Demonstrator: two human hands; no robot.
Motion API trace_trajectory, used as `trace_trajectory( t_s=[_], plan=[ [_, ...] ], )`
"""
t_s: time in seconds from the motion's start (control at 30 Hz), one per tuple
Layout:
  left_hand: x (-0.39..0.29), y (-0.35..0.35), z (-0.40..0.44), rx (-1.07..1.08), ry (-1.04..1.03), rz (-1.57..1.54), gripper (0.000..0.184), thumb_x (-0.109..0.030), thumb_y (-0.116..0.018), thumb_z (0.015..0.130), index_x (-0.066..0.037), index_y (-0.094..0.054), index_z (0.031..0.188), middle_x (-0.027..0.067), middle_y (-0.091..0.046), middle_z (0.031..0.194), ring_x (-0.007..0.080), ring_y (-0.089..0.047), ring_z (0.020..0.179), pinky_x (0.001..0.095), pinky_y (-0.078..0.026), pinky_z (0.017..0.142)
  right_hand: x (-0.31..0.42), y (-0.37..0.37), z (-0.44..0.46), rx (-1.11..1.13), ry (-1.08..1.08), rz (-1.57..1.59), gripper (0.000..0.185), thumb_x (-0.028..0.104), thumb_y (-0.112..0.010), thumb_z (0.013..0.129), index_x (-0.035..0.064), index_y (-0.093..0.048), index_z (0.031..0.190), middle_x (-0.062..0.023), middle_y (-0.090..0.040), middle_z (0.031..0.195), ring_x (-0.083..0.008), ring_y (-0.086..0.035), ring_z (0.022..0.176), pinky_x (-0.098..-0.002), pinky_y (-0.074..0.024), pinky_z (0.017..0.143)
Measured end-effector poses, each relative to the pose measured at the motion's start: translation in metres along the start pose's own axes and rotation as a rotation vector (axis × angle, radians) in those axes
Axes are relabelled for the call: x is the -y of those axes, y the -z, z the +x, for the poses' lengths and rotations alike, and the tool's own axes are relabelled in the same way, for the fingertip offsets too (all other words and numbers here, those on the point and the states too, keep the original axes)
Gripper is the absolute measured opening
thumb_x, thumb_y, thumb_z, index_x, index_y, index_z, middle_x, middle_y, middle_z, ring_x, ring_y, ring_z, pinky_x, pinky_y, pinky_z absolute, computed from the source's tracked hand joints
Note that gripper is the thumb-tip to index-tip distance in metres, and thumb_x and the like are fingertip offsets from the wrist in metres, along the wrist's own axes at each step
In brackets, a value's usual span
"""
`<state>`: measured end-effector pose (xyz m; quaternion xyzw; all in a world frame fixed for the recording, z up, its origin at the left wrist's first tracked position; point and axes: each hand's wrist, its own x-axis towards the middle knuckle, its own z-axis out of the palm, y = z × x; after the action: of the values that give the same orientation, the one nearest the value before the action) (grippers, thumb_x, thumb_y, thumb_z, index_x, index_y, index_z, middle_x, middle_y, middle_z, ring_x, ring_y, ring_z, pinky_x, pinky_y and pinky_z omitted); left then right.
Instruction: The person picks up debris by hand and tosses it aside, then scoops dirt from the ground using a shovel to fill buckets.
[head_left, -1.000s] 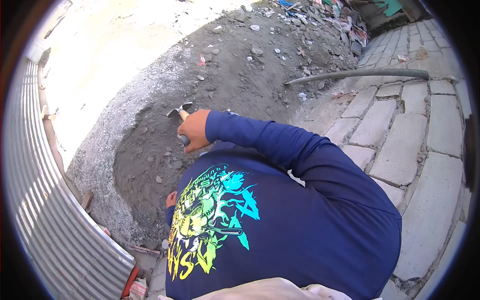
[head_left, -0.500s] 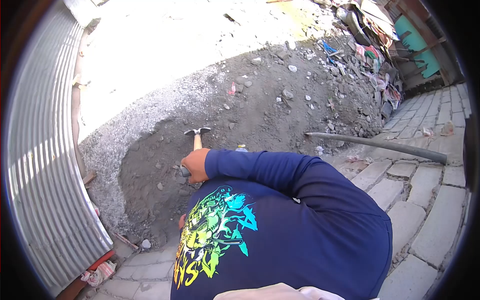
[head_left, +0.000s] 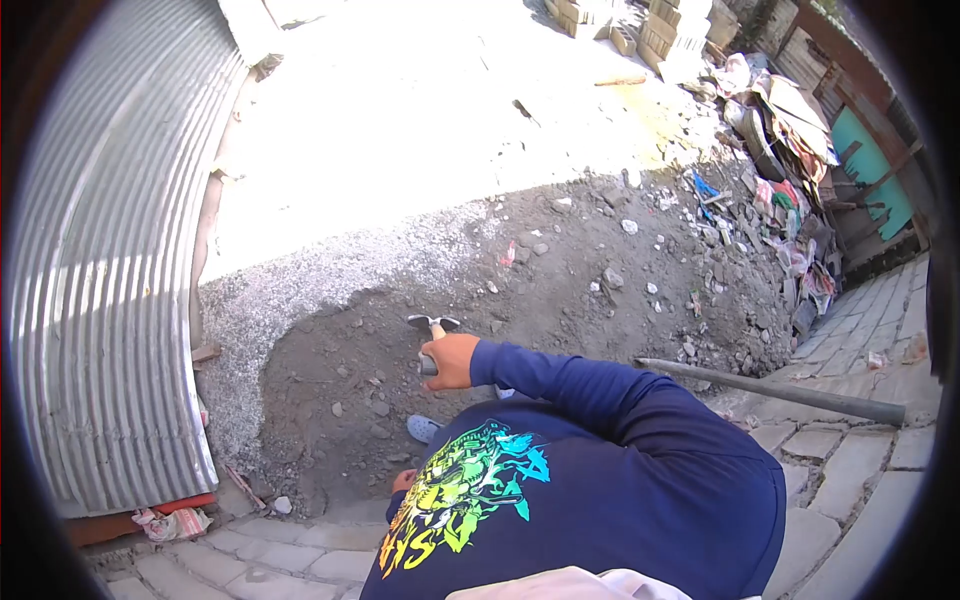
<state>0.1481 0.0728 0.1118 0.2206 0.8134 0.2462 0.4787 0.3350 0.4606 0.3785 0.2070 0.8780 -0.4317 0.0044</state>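
Observation:
My right hand (head_left: 452,361) is wrapped round the handle of a small tool with a two-sided metal head (head_left: 434,324). A dark grey grip end (head_left: 428,366) sticks out at its side. The tool is over dark, loose soil (head_left: 330,375). Only a small part of my left hand (head_left: 404,480) shows past the edge of the dark blue shirt (head_left: 640,480), low in front; its fingers are mostly hidden. Between the hands, a grey shoe (head_left: 423,428) rests on the soil.
Corrugated metal sheeting (head_left: 110,260) runs along the left. A long pole (head_left: 780,390) lies at the right, by grey paving blocks (head_left: 860,470). Rubble and litter (head_left: 790,220) are heaped at upper right, near stacked blocks (head_left: 675,35).
The view has swung, showing more ground ahead and the stacked blocks. My right hand still grips the tool, now lower in view. The grey shoe has come into sight.

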Motion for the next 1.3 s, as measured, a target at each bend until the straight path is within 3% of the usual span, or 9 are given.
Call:
trace_trajectory(
  t_s=[0.07, 0.1, 0.13, 0.27, 0.33, 0.4, 0.43, 0.8, 1.3],
  plan=[
    [-0.021, 0.001, -0.011, -0.042, 0.039, -0.014, 0.031, -0.026, -0.066, 0.081, 0.000, -0.064, 0.099, 0.0114, -0.068, 0.087, 0.0157, -0.064, 0.074, 0.0270, -0.050, 0.069, -0.001, -0.001, -0.004, 0.008, 0.009, -0.004, 0.045, 0.039, -0.068, 0.071, -0.0001, -0.058, 0.090, -0.0211, -0.063, 0.079, -0.0374, -0.062, 0.079, -0.0431, -0.0488, 0.072],
    [0.036, -0.002, 0.032, 0.041, 0.055, -0.200, 0.029, -0.024, -0.066, 0.081, 0.000, -0.065, 0.098, 0.0109, -0.067, 0.087, 0.0163, -0.065, 0.072, 0.0289, -0.052, 0.067, -0.001, -0.001, -0.006, 0.027, 0.015, -0.021, 0.046, 0.040, -0.068, 0.071, -0.0001, -0.057, 0.091, -0.0213, -0.063, 0.079, -0.0376, -0.062, 0.079, -0.0431, -0.0486, 0.073],
    [-0.008, -0.002, 0.006, -0.130, 0.067, -0.138, 0.026, -0.022, -0.067, 0.081, -0.002, -0.064, 0.097, 0.0096, -0.067, 0.084, 0.0163, -0.064, 0.070, 0.0305, -0.052, 0.061, -0.002, -0.002, -0.008, 0.045, 0.011, -0.031, 0.046, 0.040, -0.068, 0.072, 0.0000, -0.057, 0.092, -0.0215, -0.063, 0.080, -0.0378, -0.062, 0.080, -0.0432, -0.0485, 0.073],
    [-0.058, -0.003, -0.002, -0.182, 0.174, -0.308, 0.022, -0.021, -0.066, 0.082, -0.004, -0.062, 0.097, 0.0079, -0.065, 0.080, 0.0163, -0.062, 0.062, 0.0302, -0.050, 0.052, -0.013, -0.012, -0.012, 0.022, 0.044, -0.034, 0.046, 0.043, -0.067, 0.073, 0.0017, -0.055, 0.088, -0.0196, -0.061, 0.074, -0.0387, -0.061, 0.074, -0.0454, -0.0472, 0.068],
    [-0.068, -0.004, -0.004, -0.130, 0.053, -0.186, 0.030, -0.027, -0.067, 0.082, -0.004, -0.063, 0.100, 0.0079, -0.066, 0.085, 0.0172, -0.064, 0.073, 0.0319, -0.051, 0.062, -0.012, -0.010, -0.015, 0.027, 0.033, -0.036, 0.046, 0.044, -0.067, 0.074, 0.0019, -0.055, 0.088, -0.0191, -0.061, 0.075, -0.0382, -0.061, 0.074, -0.0454, -0.0472, 0.068],
    [-0.013, -0.008, 0.039, -0.015, -0.109, 0.000, 0.037, -0.033, -0.068, 0.081, -0.003, -0.063, 0.103, 0.0091, -0.067, 0.090, 0.0183, -0.063, 0.081, 0.0332, -0.050, 0.072, -0.012, -0.007, -0.015, 0.054, -0.010, -0.065, 0.048, 0.044, -0.067, 0.074, 0.0013, -0.057, 0.093, -0.0192, -0.062, 0.078, -0.0373, -0.062, 0.077, -0.0453, -0.0477, 0.069],
    [0.002, -0.015, 0.046, -0.064, -0.050, -0.168, 0.041, -0.037, -0.068, 0.080, -0.004, -0.064, 0.104, 0.0103, -0.067, 0.094, 0.0194, -0.063, 0.085, 0.0345, -0.049, 0.079, -0.012, -0.005, -0.015, 0.044, -0.007, -0.062, 0.048, 0.044, -0.067, 0.074, 0.0013, -0.057, 0.093, -0.0192, -0.062, 0.078, -0.0373, -0.062, 0.077, -0.0453, -0.0477, 0.069],
    [0.046, 0.014, 0.044, -0.105, 0.021, -0.025, 0.039, -0.037, -0.068, 0.081, -0.007, -0.066, 0.105, 0.0098, -0.067, 0.096, 0.0195, -0.063, 0.085, 0.0356, -0.049, 0.077, -0.016, -0.009, -0.008, 0.031, 0.017, -0.030, 0.044, 0.040, -0.067, 0.072, 0.0026, -0.058, 0.093, -0.0200, -0.063, 0.082, -0.0368, -0.062, 0.081, -0.0445, -0.0488, 0.071],
    [0.064, 0.049, 0.077, -0.025, -0.177, 0.031, 0.030, -0.026, -0.065, 0.085, -0.003, -0.064, 0.105, 0.0080, -0.067, 0.093, 0.0145, -0.062, 0.082, 0.0285, -0.049, 0.074, 0.031, -0.039, 0.001, -0.026, -0.037, -0.063, 0.041, 0.041, -0.067, 0.072, 0.0041, -0.058, 0.087, -0.0181, -0.063, 0.077, -0.0367, -0.062, 0.077, -0.0450, -0.0492, 0.069]
  ],
)
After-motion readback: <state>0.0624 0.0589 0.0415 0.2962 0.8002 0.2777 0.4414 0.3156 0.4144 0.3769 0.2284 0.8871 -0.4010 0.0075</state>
